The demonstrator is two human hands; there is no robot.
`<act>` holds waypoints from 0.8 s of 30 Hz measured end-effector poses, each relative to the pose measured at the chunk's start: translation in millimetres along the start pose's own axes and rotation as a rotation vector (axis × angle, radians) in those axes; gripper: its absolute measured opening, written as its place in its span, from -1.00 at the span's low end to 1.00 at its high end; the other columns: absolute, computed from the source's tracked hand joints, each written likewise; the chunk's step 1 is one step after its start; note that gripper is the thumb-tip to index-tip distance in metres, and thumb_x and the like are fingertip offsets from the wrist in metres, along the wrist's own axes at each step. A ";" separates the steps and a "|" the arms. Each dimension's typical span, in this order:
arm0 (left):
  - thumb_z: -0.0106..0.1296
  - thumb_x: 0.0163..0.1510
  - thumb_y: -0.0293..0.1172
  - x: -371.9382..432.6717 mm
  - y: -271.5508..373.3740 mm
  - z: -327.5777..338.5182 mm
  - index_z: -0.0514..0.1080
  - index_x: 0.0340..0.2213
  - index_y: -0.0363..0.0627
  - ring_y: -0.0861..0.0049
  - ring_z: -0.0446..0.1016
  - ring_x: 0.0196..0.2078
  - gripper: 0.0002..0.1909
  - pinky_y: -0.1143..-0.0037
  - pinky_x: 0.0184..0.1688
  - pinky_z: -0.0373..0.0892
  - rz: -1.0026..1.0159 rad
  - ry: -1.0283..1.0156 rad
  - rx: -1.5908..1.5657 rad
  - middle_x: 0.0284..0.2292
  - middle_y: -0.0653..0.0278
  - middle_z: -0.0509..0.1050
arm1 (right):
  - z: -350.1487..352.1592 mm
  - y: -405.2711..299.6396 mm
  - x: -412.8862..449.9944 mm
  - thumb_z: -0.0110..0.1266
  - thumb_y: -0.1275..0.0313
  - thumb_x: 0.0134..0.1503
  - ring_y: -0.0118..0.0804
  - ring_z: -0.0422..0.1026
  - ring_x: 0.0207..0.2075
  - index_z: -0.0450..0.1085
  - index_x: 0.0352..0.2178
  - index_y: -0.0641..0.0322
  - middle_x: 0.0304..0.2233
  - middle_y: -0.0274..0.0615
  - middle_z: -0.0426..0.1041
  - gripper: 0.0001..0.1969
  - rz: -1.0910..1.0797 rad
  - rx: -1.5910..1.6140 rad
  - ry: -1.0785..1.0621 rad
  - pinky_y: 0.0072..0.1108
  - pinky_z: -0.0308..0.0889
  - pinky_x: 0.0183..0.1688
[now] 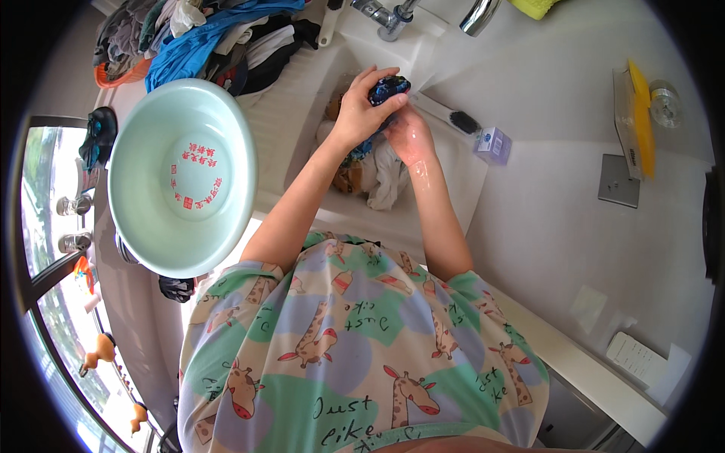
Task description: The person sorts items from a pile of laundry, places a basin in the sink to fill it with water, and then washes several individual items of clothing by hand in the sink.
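Observation:
Over the white laundry sink [447, 170], my left hand [362, 107] grips a bunched dark blue patterned cloth [388, 89] from above. My right hand [410, 136], wet and palm up, lies against the lower side of that cloth. Part of the patterned cloth hangs down between my wrists. White cloth [386, 175] and brown cloth [346, 180] lie in the basin below, partly covered by my forearms. A chrome faucet [391, 25] stands at the back of the sink.
A pale green plastic basin [241, 170] sits left, below piled clothes [187, 56] and an orange basket [122, 76]. On the right are a scrub brush [453, 116], a purple-white soap box [493, 146], a yellow packet [643, 119] and a glass jar [665, 105].

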State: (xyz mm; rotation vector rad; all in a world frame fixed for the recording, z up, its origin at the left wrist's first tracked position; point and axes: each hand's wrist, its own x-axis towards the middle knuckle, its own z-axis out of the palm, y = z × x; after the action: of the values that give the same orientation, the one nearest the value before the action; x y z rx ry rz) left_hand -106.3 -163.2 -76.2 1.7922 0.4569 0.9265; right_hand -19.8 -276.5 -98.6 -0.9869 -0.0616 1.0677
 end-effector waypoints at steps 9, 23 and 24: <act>0.35 -0.19 -0.27 38.6 16.7 -0.8 0.44 -0.22 -0.18 0.29 0.56 -0.33 -0.52 0.39 -0.20 0.43 -0.124 -0.243 0.111 -0.40 0.00 0.55 | -6.9 -1.5 2.7 0.03 0.39 0.20 -0.40 0.33 -0.10 0.28 -0.04 0.08 -0.12 -0.36 0.37 -0.72 -0.074 -0.249 0.241 -0.36 0.29 -0.12; 0.27 -0.18 -0.30 -34.4 -14.1 30.6 0.40 -0.39 -0.25 0.00 0.41 -0.29 -0.65 0.24 -0.23 0.36 -0.187 0.125 0.107 -0.42 -0.05 0.42 | -9.1 39.5 3.1 -0.16 0.17 0.32 -0.24 0.46 -0.12 0.29 -0.03 0.15 -0.09 -0.16 0.43 -0.66 0.264 0.541 0.052 -0.30 0.44 -0.07; 0.25 -0.17 -0.30 -22.4 -37.9 25.1 0.41 -0.36 -0.26 0.01 0.44 -0.27 -0.64 0.24 -0.21 0.37 -0.441 0.175 0.059 -0.40 -0.07 0.44 | -25.6 48.0 13.9 -0.18 0.25 0.33 -0.29 0.50 -0.16 0.34 -0.10 0.17 -0.18 -0.19 0.49 -0.72 0.234 0.387 0.068 -0.37 0.44 -0.07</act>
State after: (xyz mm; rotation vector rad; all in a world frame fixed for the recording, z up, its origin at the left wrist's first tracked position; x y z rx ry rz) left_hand -96.9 -178.4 -123.7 1.5762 0.9561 0.7635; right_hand -33.9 -277.0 -153.0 -0.6887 0.3130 1.2024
